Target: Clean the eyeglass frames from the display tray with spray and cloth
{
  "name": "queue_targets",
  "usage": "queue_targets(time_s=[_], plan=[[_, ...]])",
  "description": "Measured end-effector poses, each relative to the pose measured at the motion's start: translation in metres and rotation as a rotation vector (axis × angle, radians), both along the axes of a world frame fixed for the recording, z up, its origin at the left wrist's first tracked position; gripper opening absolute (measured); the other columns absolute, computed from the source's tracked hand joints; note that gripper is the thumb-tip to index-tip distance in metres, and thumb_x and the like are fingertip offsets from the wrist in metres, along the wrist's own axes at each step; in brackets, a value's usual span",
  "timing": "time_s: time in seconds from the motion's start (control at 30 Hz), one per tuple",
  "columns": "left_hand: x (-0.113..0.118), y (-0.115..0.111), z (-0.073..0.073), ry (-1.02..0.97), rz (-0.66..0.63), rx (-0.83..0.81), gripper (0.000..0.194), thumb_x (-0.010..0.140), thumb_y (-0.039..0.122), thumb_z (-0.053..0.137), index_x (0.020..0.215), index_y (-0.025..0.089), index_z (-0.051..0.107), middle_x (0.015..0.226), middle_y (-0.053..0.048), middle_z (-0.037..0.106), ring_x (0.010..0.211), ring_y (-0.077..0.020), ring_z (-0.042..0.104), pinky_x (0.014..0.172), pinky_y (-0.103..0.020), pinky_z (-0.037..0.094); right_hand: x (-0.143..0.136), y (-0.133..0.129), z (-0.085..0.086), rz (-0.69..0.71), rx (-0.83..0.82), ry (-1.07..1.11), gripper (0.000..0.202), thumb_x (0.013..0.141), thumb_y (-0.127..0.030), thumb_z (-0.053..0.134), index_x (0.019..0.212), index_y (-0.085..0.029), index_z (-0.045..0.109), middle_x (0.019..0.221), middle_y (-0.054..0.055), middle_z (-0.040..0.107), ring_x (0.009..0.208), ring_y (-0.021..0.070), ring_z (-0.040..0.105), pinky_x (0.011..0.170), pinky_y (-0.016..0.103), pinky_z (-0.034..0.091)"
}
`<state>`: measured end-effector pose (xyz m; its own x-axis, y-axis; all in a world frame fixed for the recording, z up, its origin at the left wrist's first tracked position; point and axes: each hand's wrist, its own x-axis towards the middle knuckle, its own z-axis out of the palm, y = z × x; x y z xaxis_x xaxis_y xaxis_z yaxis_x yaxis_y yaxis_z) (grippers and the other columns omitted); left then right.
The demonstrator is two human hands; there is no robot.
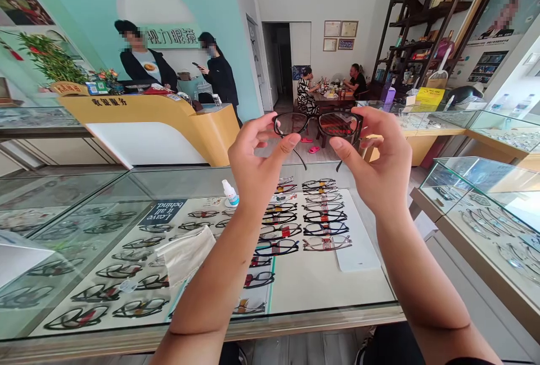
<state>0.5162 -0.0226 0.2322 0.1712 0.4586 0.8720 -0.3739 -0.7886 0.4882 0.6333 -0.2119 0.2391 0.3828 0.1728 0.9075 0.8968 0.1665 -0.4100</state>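
Note:
A pair of dark-framed glasses is held up above the glass counter, its temples hanging open and pointing down. My left hand pinches the frame's left end between thumb and fingers. At the right end, my right hand grips the frame the same way. A small red print shows on the right lens. Below the hands, rows of glasses lie on a white tray on the counter. A white cloth and a small white spray bottle are left of the rows.
The glass counter spans the front, with more frames inside at left. Another display case stands at right. Two people stand behind a yellow service desk at back left. Two others sit at a table at the back.

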Motion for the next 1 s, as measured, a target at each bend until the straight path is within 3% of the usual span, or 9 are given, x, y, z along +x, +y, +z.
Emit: queue_targets(time_s=[0.13, 0.3, 0.43, 0.7, 0.9, 1.0], plan=[[0.000, 0.000, -0.001, -0.010, 0.106, 0.075, 0.057, 0.093, 0.064, 0.092, 0.136, 0.029, 0.080, 0.125, -0.008, 0.083, 0.108, -0.0246, 0.083, 0.096, -0.039, 0.065, 0.008, 0.001, -0.002, 0.023, -0.032, 0.027, 0.050, 0.103, -0.056, 0.085, 0.148, -0.039, 0.073, 0.138, 0.010, 0.078, 0.124, 0.0328, 0.075, 0.094, 0.053, 0.070], [-0.003, 0.003, -0.004, -0.095, 0.312, 0.277, 0.072, 0.090, 0.069, 0.093, 0.146, 0.028, 0.073, 0.135, -0.010, 0.078, 0.133, -0.0336, 0.075, 0.112, -0.050, 0.062, 0.023, 0.006, -0.006, 0.152, -0.115, 0.106, 0.058, 0.101, -0.058, 0.086, 0.153, -0.036, 0.074, 0.143, 0.009, 0.081, 0.130, 0.0339, 0.078, 0.098, 0.053, 0.073], [-0.002, 0.008, -0.009, -0.105, 0.366, 0.348, 0.076, 0.090, 0.072, 0.091, 0.149, 0.028, 0.071, 0.142, -0.012, 0.076, 0.143, -0.0378, 0.070, 0.123, -0.056, 0.057, 0.030, 0.012, -0.010, 0.220, -0.126, 0.168, 0.062, 0.100, -0.056, 0.088, 0.157, -0.037, 0.073, 0.139, 0.008, 0.083, 0.136, 0.0359, 0.078, 0.105, 0.058, 0.072], [0.000, 0.015, -0.015, -0.128, 0.342, 0.414, 0.078, 0.092, 0.068, 0.091, 0.156, 0.029, 0.067, 0.149, -0.013, 0.072, 0.154, -0.0414, 0.063, 0.132, -0.061, 0.051, 0.030, 0.015, -0.012, 0.262, -0.103, 0.153, 0.059, 0.102, -0.051, 0.086, 0.158, -0.038, 0.070, 0.138, 0.008, 0.084, 0.139, 0.0352, 0.077, 0.111, 0.059, 0.070], [0.010, 0.030, -0.014, -0.182, 0.206, 0.430, 0.082, 0.093, 0.069, 0.089, 0.162, 0.035, 0.060, 0.157, -0.011, 0.069, 0.156, -0.0407, 0.062, 0.128, -0.062, 0.056, 0.024, 0.016, -0.010, 0.070, -0.065, -0.014, 0.061, 0.106, -0.053, 0.080, 0.162, -0.041, 0.060, 0.159, 0.010, 0.070, 0.135, 0.0353, 0.075, 0.106, 0.059, 0.070], [0.023, 0.041, -0.016, -0.208, 0.091, 0.393, 0.083, 0.095, 0.073, 0.085, 0.165, 0.040, 0.056, 0.158, -0.010, 0.067, 0.153, -0.0382, 0.066, 0.123, -0.059, 0.061, 0.018, 0.018, -0.011, -0.048, -0.019, -0.118, 0.058, 0.107, -0.051, 0.077, 0.161, -0.039, 0.058, 0.160, 0.013, 0.066, 0.130, 0.0365, 0.073, 0.104, 0.062, 0.069]])
